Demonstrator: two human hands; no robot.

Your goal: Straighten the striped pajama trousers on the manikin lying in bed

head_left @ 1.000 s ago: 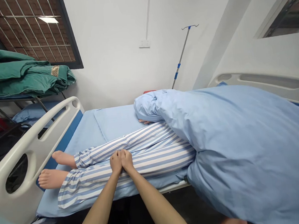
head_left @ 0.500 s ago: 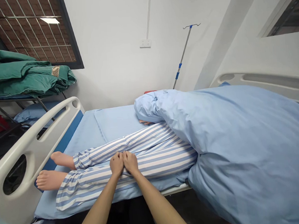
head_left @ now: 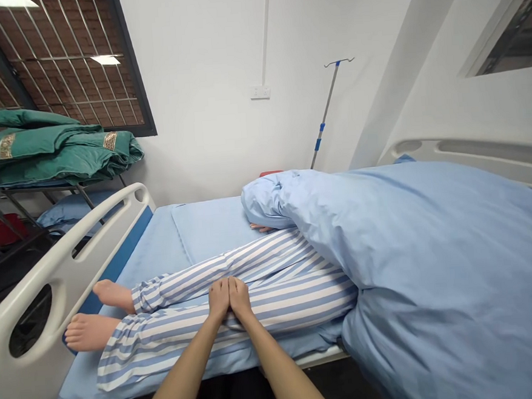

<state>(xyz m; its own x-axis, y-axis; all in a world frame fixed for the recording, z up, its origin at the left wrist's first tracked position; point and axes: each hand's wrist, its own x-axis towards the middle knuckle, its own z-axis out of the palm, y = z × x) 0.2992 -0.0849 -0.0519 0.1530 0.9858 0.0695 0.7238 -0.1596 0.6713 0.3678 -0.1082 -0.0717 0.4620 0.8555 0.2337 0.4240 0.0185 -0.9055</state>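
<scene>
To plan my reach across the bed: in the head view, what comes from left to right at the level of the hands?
White bed footboard → bare feet → striped trouser cuffs → left hand → right hand → light blue quilt

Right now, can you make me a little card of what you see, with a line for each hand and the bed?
left hand: flat on striped trousers
right hand: flat on the trousers, touching the left hand
legs' end: bare feet near bed rail
cover: blue quilt on the bed
nearby: IV pole by the wall
</scene>
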